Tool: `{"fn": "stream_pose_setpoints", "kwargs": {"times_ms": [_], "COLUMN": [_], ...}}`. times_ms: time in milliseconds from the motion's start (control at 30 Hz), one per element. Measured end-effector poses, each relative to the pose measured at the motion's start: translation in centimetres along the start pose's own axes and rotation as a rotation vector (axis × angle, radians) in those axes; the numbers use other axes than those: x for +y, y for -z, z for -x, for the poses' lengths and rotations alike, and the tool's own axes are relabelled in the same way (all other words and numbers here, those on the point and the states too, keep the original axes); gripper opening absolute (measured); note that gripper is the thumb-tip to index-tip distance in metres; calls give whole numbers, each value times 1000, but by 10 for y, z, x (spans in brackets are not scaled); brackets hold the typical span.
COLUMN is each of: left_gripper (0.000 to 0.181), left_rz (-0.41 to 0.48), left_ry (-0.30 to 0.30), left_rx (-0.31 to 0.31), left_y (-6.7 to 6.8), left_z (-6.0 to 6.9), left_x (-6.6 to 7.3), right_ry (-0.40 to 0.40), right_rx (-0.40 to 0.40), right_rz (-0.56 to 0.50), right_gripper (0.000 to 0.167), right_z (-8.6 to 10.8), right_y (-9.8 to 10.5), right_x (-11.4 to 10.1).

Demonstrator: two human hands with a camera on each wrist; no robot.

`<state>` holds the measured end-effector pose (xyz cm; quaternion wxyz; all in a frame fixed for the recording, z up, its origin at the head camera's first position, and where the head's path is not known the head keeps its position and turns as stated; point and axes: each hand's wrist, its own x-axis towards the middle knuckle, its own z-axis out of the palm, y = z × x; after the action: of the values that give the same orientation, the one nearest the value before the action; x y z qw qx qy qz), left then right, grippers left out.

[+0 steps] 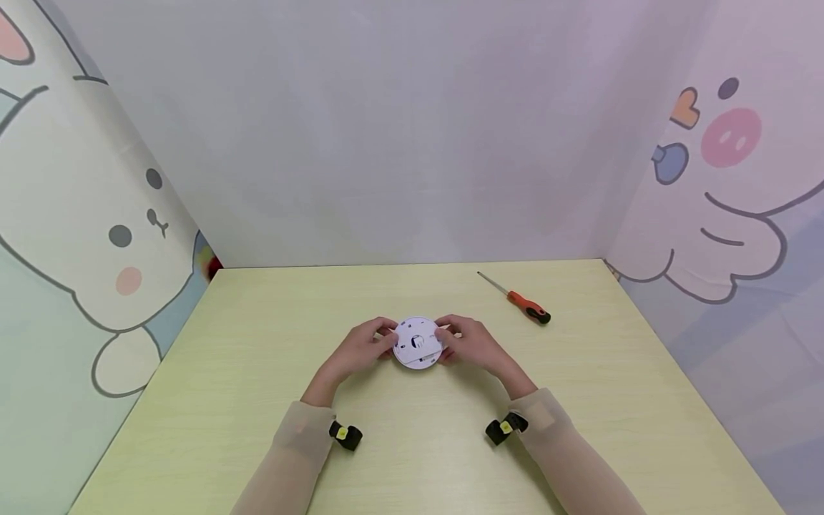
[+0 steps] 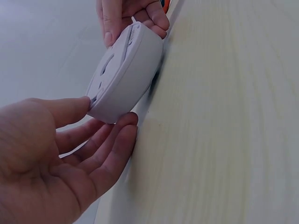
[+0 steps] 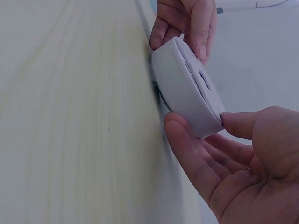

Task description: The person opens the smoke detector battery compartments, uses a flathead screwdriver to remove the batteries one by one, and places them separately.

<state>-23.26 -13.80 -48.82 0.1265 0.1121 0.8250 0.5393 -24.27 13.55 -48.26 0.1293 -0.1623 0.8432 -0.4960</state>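
So the person's got on plain beige long sleeves, the left sleeve (image 1: 283,454) and right sleeve (image 1: 576,461) both pretty loose at the cuff. Inner side of each cuff has a chunky black gadget, left wrist unit (image 1: 351,438) and right wrist unit (image 1: 495,432), each with a little bright yellow patch. Left hand (image 1: 362,346) and right hand (image 1: 475,343) are bare.

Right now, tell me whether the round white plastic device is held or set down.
Held: left hand and right hand grip the device by opposite edges, thumbs on top. Cannot tell if it touches the pale table.
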Motion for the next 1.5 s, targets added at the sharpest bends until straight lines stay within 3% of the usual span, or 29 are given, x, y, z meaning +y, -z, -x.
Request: {"fn": "stream_pose_setpoints", "kwargs": {"times_ms": [333,1133,1500], "left_gripper": [28,29,35], "left_rz": [-8,-28,-187], "left_ry": [18,14,-8], "left_rx": [13,54,63], "left_y": [-1,-3,1], "left_z": [0,3,3], "left_x": [1,4,6], "right_ry": [-27,-34,-56], "right_rx": [-33,-30,-10], "right_rz": [-50,-7,49], "right_gripper": [37,41,44], "right_z": [1,-1,-1], "right_y": [0,-1,1], "right_x": [-1,0,-2]}}
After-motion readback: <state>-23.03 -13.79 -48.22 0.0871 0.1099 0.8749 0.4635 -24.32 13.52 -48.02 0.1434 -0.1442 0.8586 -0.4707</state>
